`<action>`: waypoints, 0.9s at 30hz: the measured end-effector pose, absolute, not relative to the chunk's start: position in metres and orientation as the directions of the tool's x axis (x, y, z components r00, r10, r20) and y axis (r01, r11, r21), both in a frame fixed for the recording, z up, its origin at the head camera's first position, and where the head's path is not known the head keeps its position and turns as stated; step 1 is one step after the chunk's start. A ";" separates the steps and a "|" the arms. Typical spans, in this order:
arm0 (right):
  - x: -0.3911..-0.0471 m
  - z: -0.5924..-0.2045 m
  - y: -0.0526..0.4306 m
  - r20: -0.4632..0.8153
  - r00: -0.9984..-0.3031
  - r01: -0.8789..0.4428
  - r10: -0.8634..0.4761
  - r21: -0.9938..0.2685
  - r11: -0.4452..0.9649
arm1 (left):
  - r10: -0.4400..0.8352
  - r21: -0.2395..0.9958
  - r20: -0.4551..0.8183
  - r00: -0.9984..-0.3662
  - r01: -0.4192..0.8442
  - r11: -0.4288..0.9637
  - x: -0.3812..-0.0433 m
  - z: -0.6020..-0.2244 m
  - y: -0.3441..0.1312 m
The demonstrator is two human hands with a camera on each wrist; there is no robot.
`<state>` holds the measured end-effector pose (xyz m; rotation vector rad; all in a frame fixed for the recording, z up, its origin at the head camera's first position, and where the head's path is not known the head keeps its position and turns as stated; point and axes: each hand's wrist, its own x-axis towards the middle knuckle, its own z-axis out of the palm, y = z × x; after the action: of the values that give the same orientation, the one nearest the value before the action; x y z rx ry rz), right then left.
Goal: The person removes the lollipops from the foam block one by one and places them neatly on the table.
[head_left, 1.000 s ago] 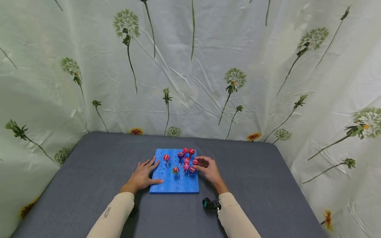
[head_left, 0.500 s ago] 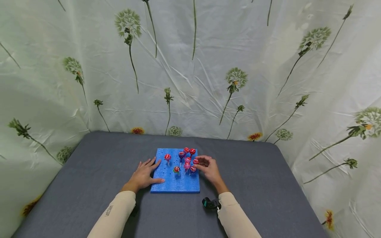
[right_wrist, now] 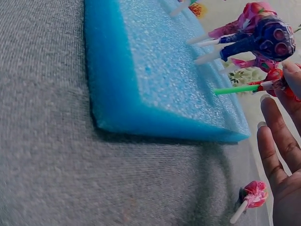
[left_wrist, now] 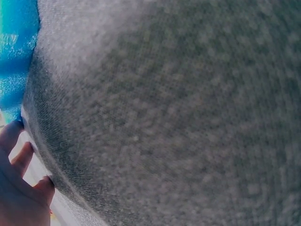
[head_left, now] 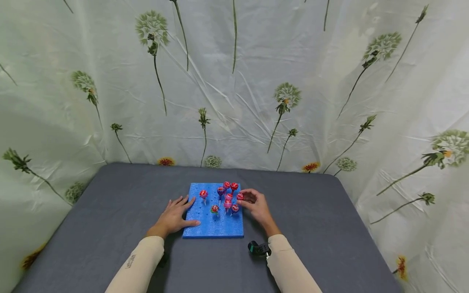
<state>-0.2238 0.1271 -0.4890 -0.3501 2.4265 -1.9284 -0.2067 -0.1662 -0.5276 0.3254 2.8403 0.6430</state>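
Note:
In the head view a blue foam board [head_left: 212, 231] lies flat on the table. My left hand [head_left: 174, 217] rests along its left side, fingers spread and thumb on its top. At the right edge my right hand [head_left: 257, 206] pinches a red-wrapped lollipop [head_left: 239, 196] by its head. In the right wrist view its green stick [right_wrist: 237, 89] slants toward the foam, tip right at the surface. Other lollipops stand in the board: one at the left [head_left: 203, 193], one near the middle [head_left: 214, 209], and several clustered toward the right, including a blue-wrapped lollipop [right_wrist: 277, 42].
A loose pink lollipop [right_wrist: 254, 194] with a white stick lies on the grey tabletop [head_left: 311, 228] beyond the board's right side. Small holes dot the foam's left part. A flower-printed curtain [head_left: 234, 101] hangs behind the table. A black strap [head_left: 258, 248] sits at the right wrist.
My right hand and the lollipop in it have risen slightly relative to the board. The left hand stays on the board; the head view has shifted a little.

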 end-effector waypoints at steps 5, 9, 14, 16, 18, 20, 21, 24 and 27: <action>-0.231 -0.501 0.130 0.139 -0.980 -0.165 -0.142 -0.969 0.186 | 0.264 0.442 -0.157 -0.952 0.172 0.880 -0.207 -0.527 -0.169; -0.238 -0.514 0.138 0.165 -0.981 -0.181 -0.102 -0.969 0.169 | 0.274 0.444 -0.154 -0.949 0.181 0.878 -0.207 -0.527 -0.168; -0.230 -0.493 0.141 0.135 -0.985 -0.152 -0.106 -0.972 0.178 | 0.267 0.448 -0.150 -0.952 0.175 0.877 -0.206 -0.528 -0.168; -0.228 -0.486 0.142 0.124 -0.986 -0.145 -0.116 -0.970 0.195 | 0.263 0.449 -0.146 -0.954 0.173 0.876 -0.206 -0.528 -0.169; -0.229 -0.485 0.144 0.124 -0.985 -0.147 -0.124 -0.968 0.205 | 0.263 0.446 -0.143 -0.954 0.175 0.878 -0.206 -0.529 -0.170; -0.233 -0.489 0.147 0.130 -0.984 -0.154 -0.125 -0.967 0.205 | 0.269 0.447 -0.139 -0.953 0.182 0.876 -0.206 -0.528 -0.170; -0.236 -0.493 0.149 0.129 -0.984 -0.151 -0.121 -0.969 0.197 | 0.272 0.446 -0.139 -0.952 0.185 0.876 -0.207 -0.529 -0.170; -0.244 -0.505 0.156 0.119 -0.987 -0.136 -0.104 -0.975 0.176 | 0.279 0.445 -0.140 -0.950 0.191 0.875 -0.207 -0.529 -0.169; -0.252 -0.514 0.162 0.097 -0.991 -0.112 -0.090 -0.978 0.174 | 0.277 0.444 -0.144 -0.950 0.188 0.876 -0.208 -0.529 -0.168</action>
<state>-0.2522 0.1622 -0.5143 -0.2079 2.4204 -2.0191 -0.2078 -0.1678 -0.5292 0.3568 2.8436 0.6421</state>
